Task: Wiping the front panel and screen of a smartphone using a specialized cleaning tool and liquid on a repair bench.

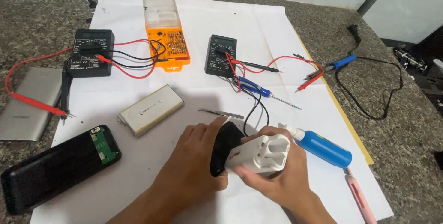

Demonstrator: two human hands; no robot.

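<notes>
The left hand (194, 159) clasps a glossy black oval casing (224, 148) while the right hand (277, 178) pinches a white plastic housing (260, 154) against it, apparently mid-way, with the silver flat battery pack (151, 109) lying loose to their left.

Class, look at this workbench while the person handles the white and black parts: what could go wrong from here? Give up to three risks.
1. The bare battery pack lies close to metal tweezers; a slip might short or puncture it.
2. Probe leads run under the left hand and black case; a tug could drag the meter.
3. The blue bottle lies beside the right hand, holding the white shell; a nudge may roll it.
</notes>
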